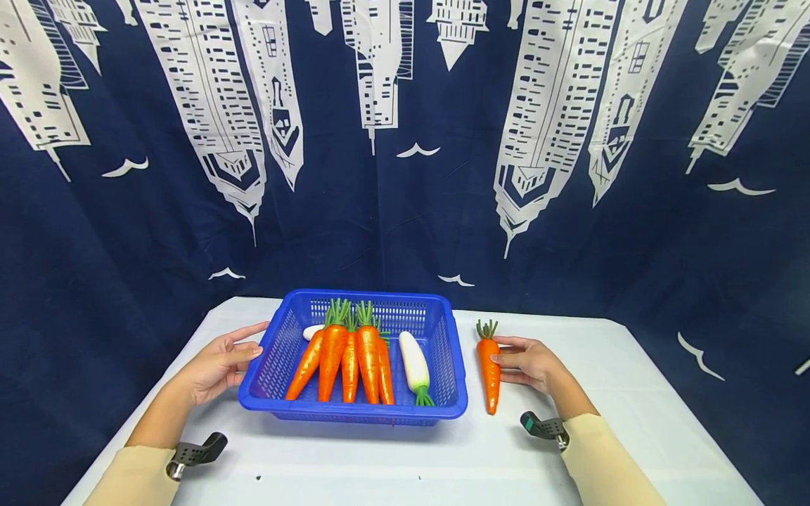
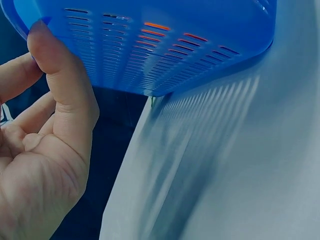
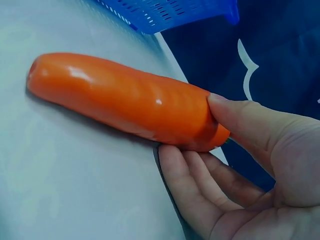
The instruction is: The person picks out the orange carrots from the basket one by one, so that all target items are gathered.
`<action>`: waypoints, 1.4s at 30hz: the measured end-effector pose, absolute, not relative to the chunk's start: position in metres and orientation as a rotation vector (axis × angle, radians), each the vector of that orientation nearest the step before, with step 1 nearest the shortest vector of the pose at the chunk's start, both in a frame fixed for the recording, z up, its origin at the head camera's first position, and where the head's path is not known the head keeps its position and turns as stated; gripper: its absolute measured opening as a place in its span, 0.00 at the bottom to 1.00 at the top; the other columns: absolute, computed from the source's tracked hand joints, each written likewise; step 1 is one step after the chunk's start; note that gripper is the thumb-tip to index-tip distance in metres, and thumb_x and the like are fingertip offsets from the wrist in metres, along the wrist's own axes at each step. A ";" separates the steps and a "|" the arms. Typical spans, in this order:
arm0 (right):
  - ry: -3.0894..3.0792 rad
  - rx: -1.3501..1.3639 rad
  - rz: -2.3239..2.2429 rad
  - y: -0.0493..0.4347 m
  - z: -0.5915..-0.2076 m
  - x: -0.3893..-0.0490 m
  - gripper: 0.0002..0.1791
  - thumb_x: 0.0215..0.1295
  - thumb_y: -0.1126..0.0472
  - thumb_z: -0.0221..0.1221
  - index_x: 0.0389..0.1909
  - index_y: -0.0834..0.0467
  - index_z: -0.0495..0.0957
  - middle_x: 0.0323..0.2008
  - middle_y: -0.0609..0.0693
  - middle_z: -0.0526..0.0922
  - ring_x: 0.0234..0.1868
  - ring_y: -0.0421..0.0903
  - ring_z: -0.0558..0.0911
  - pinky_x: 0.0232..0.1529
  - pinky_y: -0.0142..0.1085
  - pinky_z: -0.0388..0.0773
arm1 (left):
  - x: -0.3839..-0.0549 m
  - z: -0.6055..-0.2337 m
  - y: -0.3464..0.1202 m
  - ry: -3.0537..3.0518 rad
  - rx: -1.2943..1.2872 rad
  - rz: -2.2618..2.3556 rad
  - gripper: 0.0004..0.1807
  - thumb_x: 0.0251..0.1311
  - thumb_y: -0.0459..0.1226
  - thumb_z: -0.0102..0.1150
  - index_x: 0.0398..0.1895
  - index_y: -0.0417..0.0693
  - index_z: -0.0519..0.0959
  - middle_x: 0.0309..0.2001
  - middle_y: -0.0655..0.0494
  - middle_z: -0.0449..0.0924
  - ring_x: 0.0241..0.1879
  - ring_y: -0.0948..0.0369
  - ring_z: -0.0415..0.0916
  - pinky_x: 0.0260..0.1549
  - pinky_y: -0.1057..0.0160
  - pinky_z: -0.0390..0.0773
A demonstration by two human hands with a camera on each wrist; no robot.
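Sleeves (image 1: 133,478) at bottom; basket (image 1: 353,411) held by left hand (image 1: 218,365); right-of-centre carrot (image 1: 490,383) pinched by right hand (image 1: 531,362): likely light, stiff, best held near top.

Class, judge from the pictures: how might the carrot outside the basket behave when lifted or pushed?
The carrot may feel slippery, since its skin shines. Pushed, it would probably roll, its body being rounded. It is likely stiff, showing no dent where the right hand grips it.
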State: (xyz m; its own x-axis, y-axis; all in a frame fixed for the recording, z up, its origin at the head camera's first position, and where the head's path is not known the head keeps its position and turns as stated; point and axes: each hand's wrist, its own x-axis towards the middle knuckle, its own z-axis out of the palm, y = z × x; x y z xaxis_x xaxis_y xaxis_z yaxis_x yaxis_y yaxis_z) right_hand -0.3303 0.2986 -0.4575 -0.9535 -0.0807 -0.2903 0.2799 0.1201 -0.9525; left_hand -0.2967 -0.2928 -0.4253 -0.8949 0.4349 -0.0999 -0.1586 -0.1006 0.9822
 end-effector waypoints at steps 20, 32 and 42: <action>2.651 0.181 -1.617 0.286 -0.448 -0.325 0.30 0.60 0.61 0.72 0.63 0.62 0.79 0.62 0.68 0.79 0.44 0.49 0.86 0.43 0.38 0.89 | -0.292 -0.419 -0.290 1.852 0.258 2.014 0.36 0.77 0.35 0.52 0.81 0.47 0.49 0.45 0.58 0.85 0.42 0.60 0.88 0.45 0.56 0.89; 2.840 0.172 -1.660 0.265 -0.430 -0.312 0.25 0.64 0.56 0.70 0.61 0.58 0.82 0.62 0.60 0.81 0.61 0.57 0.78 0.58 0.42 0.83 | -0.292 -0.421 -0.290 1.835 0.286 2.026 0.26 0.77 0.34 0.51 0.73 0.54 0.61 0.45 0.58 0.86 0.42 0.60 0.88 0.44 0.55 0.89; 2.756 0.023 -1.727 0.238 -0.409 -0.297 0.24 0.62 0.54 0.72 0.59 0.55 0.83 0.60 0.60 0.83 0.61 0.57 0.81 0.62 0.48 0.82 | -0.293 -0.422 -0.289 1.828 0.292 2.033 0.24 0.77 0.34 0.50 0.71 0.57 0.62 0.45 0.58 0.86 0.42 0.60 0.88 0.45 0.55 0.89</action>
